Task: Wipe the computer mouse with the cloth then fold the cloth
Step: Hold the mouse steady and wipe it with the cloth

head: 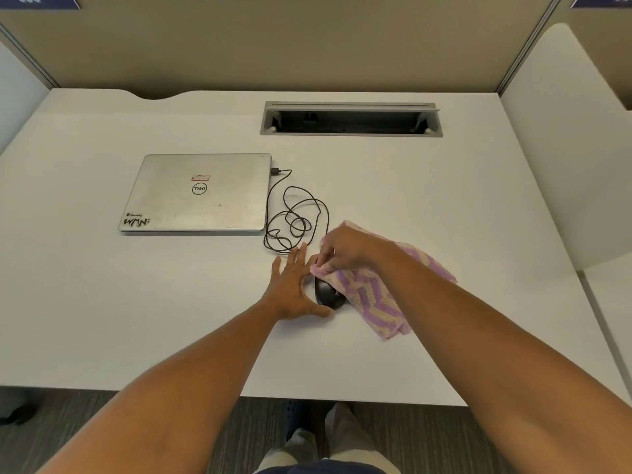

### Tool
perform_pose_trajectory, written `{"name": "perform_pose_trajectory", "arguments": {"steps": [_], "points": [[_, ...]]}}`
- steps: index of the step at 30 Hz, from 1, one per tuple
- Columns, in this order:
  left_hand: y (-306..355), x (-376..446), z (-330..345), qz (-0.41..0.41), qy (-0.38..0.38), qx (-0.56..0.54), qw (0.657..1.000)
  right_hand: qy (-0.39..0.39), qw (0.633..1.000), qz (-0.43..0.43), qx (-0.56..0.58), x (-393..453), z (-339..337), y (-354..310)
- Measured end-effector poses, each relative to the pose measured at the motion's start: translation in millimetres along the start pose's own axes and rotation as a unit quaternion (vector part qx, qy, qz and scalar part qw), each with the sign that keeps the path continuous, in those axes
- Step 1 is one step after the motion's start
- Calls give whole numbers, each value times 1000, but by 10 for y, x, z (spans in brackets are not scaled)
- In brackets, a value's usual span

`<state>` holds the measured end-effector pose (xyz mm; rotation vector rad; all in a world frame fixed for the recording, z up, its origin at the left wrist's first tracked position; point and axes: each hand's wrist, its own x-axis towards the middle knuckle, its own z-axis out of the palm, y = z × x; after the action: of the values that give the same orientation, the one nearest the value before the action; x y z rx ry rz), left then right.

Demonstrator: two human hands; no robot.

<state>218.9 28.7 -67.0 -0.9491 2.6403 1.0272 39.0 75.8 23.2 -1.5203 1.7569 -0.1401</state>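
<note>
Hands flank mouse (329,295): left (290,289) splayed, right (342,249) pinching cloth (372,295).

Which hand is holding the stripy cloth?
The right hand pinches the pink-and-cream cloth over the black mouse. The left hand holds no cloth; it lies open beside the mouse, thumb against its near end.

Purple-and-cream zigzag cloth (371,295), black mouse (326,295), silver laptop (200,193), white desk (136,302).
</note>
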Motion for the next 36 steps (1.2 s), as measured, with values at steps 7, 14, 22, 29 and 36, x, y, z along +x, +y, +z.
{"name": "perform_pose_trajectory", "arguments": {"steps": [7, 14, 22, 29, 36], "points": [[-9, -5, -6, 0, -2, 8, 1000, -149, 985, 21, -87, 1, 48, -37], [-17, 8, 5, -9, -7, 9, 1000, 56, 997, 39, 47, -97, -78, 171], [-16, 5, -8, -9, -12, 5, 1000, -13, 992, 75, 106, -239, 95, 369], [-13, 6, -20, -11, -15, 1, 1000, 69, 983, 89, 148, -302, 43, 423], [4, 5, -33, -11, -19, 4, 1000, 49, 984, 85, 147, -254, 118, 341]]}}
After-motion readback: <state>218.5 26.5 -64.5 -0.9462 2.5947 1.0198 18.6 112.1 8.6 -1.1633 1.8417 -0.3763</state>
